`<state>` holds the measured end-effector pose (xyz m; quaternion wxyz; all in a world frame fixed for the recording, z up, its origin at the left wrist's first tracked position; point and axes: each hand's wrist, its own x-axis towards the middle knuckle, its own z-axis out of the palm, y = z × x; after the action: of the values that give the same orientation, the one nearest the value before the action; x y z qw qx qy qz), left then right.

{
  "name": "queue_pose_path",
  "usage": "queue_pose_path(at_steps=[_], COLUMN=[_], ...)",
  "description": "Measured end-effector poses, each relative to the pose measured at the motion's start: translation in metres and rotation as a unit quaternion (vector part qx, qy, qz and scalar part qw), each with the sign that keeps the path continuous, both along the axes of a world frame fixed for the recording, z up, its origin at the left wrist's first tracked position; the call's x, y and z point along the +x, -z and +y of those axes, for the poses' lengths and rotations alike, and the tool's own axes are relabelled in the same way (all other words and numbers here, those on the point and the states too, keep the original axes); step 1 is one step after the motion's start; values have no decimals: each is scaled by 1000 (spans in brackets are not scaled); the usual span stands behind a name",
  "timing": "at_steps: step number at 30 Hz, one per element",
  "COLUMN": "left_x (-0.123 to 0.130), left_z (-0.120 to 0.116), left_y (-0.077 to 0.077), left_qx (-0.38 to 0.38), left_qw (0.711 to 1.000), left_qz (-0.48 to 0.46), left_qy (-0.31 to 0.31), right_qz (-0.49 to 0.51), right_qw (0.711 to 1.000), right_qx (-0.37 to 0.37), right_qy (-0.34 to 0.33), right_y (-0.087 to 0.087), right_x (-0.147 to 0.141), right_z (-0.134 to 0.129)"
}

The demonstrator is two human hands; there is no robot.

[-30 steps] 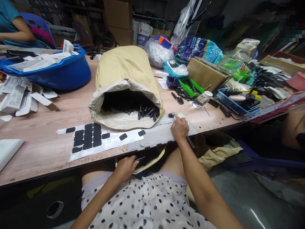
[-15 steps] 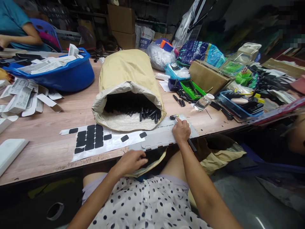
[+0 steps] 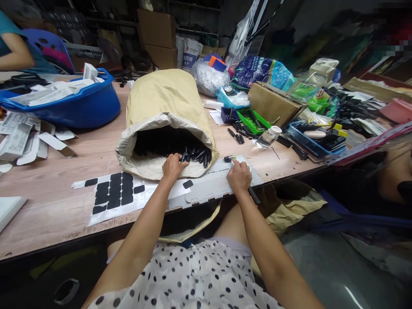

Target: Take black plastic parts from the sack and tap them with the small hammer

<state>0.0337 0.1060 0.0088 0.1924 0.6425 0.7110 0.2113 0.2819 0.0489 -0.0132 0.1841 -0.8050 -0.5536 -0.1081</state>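
Observation:
My left hand (image 3: 174,166) is at the mouth of a tan paper sack (image 3: 167,92) lying on its side. Its thumb and fingers are closed around one of the slim black plastic pieces (image 3: 193,154) heaped inside; part of the grip is hidden. My right hand (image 3: 240,175) rests on a grey board (image 3: 210,182), wrapped around a tool with a black handle (image 3: 254,195) sticking out below the palm. Beyond its fingertips lies a small black and yellow piece (image 3: 229,158). A white backing sheet with black rounded stickers (image 3: 116,189) lies left of the board.
A blue tub (image 3: 77,107) of white boxes stands at the left, with loose boxes (image 3: 25,137) before it. To the right are a green tray (image 3: 254,122), a clear bottle (image 3: 268,137) and a blue basket (image 3: 317,141). Another person's arm (image 3: 16,51) shows at far left.
My left hand has moved up from the table edge to the sack's mouth, onto the black pieces. One loose sticker is now hidden by my left arm. The right hand keeps its grip.

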Motion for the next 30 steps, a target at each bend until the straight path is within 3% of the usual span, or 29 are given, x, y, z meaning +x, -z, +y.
queue_pose_path(at_steps=[4,7,11,16,21,24,27,30], left_x=[-23,-39,-52,-50,-47,-46,-43,-39], left_z=[-29,-67,-107,-115,-110,-110,-109,-107], left_y=[-4,-7,0,13,17,16,14,11], left_qx=[41,78,73,94,84,71,53,39], left_qw=[999,992,984,980,980,983,987,990], left_qz=[-8,-42,-69,-66,-68,-75,-82,-97], left_qy=[20,84,149,161,164,153,128,94], right_qz=[2,1,7,51,149,228,326,329], right_qw=[1000,1000,1000,999,987,959,907,883], right_qx=[-5,-8,0,6,58,117,78,58], right_qy=[3,4,3,-9,-21,-121,-255,-331], right_y=[-2,-2,0,-1,-19,-28,-32,-31], right_x=[0,0,1,9,1,-26,-61,-90], right_z=[-1,-2,-2,3,-10,-36,-64,-84])
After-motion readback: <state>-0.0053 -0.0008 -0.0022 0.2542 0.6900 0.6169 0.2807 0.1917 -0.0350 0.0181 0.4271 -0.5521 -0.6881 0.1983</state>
